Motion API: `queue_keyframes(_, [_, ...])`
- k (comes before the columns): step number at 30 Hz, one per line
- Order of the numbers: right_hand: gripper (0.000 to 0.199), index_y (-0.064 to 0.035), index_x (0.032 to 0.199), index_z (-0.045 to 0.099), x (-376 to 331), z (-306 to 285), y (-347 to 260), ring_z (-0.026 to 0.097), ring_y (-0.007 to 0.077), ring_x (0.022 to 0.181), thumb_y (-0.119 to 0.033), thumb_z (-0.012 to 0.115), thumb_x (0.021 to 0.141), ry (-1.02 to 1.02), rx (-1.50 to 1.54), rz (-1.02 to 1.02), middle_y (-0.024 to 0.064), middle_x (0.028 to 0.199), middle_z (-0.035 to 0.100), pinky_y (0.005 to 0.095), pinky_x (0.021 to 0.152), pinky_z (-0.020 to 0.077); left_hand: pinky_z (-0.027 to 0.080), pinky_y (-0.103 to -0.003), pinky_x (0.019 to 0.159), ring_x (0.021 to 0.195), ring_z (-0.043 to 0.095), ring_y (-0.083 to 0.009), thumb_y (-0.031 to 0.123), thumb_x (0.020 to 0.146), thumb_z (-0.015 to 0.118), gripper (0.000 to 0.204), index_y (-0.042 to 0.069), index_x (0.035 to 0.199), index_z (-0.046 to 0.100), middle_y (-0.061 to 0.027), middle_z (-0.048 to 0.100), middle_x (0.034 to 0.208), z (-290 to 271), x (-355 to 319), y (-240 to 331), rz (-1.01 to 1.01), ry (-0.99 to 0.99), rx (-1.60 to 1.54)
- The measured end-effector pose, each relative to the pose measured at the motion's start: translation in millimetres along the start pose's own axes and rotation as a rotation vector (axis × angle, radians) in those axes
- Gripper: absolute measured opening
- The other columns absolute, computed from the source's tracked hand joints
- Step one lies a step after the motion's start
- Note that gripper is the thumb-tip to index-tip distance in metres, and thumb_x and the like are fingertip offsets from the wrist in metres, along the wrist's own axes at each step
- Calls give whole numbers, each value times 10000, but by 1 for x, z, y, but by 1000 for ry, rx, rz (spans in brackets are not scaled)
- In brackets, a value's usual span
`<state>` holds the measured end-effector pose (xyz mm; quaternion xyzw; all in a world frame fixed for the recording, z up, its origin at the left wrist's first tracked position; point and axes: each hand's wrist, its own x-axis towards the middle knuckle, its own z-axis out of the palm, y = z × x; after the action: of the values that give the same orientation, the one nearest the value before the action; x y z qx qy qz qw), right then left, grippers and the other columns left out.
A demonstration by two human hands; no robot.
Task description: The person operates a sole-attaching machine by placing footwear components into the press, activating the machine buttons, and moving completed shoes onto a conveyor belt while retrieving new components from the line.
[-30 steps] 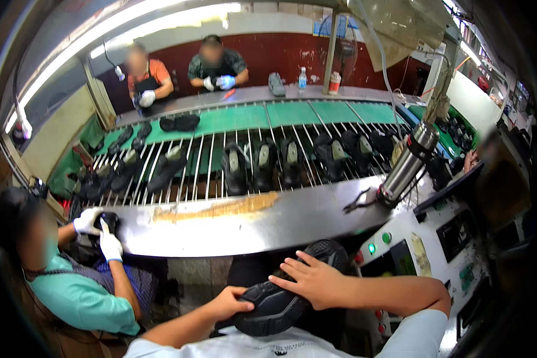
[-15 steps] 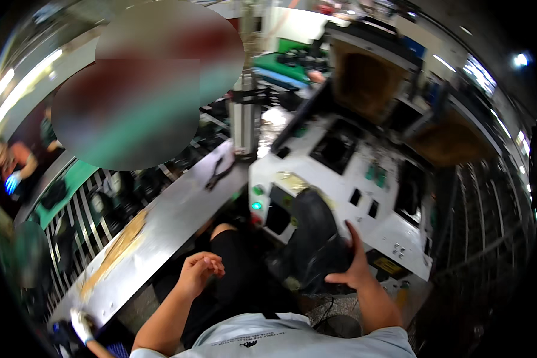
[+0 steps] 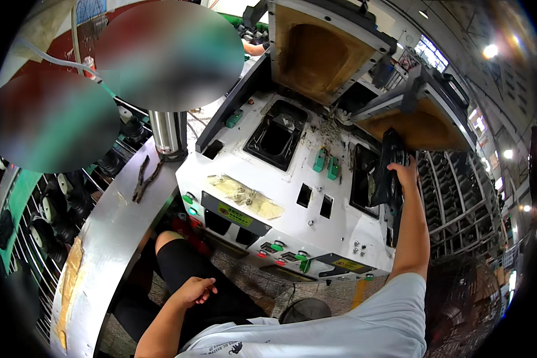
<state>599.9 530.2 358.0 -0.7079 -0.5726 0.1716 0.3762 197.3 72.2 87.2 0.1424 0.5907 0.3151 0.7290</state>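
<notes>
- Our right hand (image 3: 404,173) has its thumb and fingers closed on a black shoe (image 3: 384,182), near the right edge of the white machine (image 3: 286,191).
- We see the shoe held on end, beside and partly in front of the right opening (image 3: 363,173) in the machine's top; whether it touches the rim, we cannot tell.
- Our left hand (image 3: 196,291) is half curled above our black-clad thigh (image 3: 224,268); we cannot tell whether its fingertips press the palm.
- Along the machine's far edge, we have a left lid (image 3: 322,53) and a right lid (image 3: 423,122) raised, both lined in brown.
- To our left runs a steel bench (image 3: 110,238), with dark pliers (image 3: 143,179) near its far right corner and a steel cylinder (image 3: 167,134) just beyond them.
- A patch of tan tape (image 3: 70,286) lies along the bench's left edge; past that edge we see dark shoes (image 3: 71,194) on metal bars (image 3: 56,253).
</notes>
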Motion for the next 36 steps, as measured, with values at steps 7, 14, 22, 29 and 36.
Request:
queue_keyframes(7, [1088, 24, 1435, 306, 73, 76, 48, 486, 391, 1247, -256, 776, 495, -110, -374, 146, 259, 1375, 464, 425, 1008, 429, 356, -237, 408, 415, 457, -110, 346, 970, 506, 395, -5, 879, 661, -26, 520, 532, -5, 2, 19, -66, -27, -6])
queue_keyframes(14, [1010, -42, 1483, 292, 9, 75, 33, 431, 383, 1309, -478, 708, 672, -190, -546, 91, 228, 1438, 420, 434, 1061, 378, 371, -249, 405, 433, 505, -124, 330, 958, 528, 363, -6, 934, 661, -51, 571, 576, -3, -4, 13, -73, 71, 108])
queue_keyframes(22, [176, 6, 986, 583, -187, 2, 191, 596, 281, 842, -68, 653, 843, 290, -33, -501, 141, 924, 590, 369, 769, 487, 466, -251, 512, 570, 589, -132, 356, 948, 549, 357, 18, 972, 662, -50, 638, 704, 51, 46, 22, 248, -105, 514])
queue_keyframes(29, [217, -92, 851, 468, -297, 5, 304, 403, 144, 636, -261, 599, 889, 517, 1038, 716, 13, 802, 445, 295, 581, 350, 476, -361, 573, 593, 596, -195, 310, 967, 506, 336, 3, 1029, 625, -104, 615, 699, 180, 106, 57, 693, -287, 898])
queue_keyframes(36, [248, -107, 796, 491, -293, 17, 349, 418, 146, 624, -324, 574, 884, 117, 918, 507, 23, 729, 477, 307, 591, 347, 504, -406, 781, 841, 657, -313, 240, 935, 514, 270, 20, 996, 658, -151, 692, 883, 198, 174, 40, 975, -98, 615])
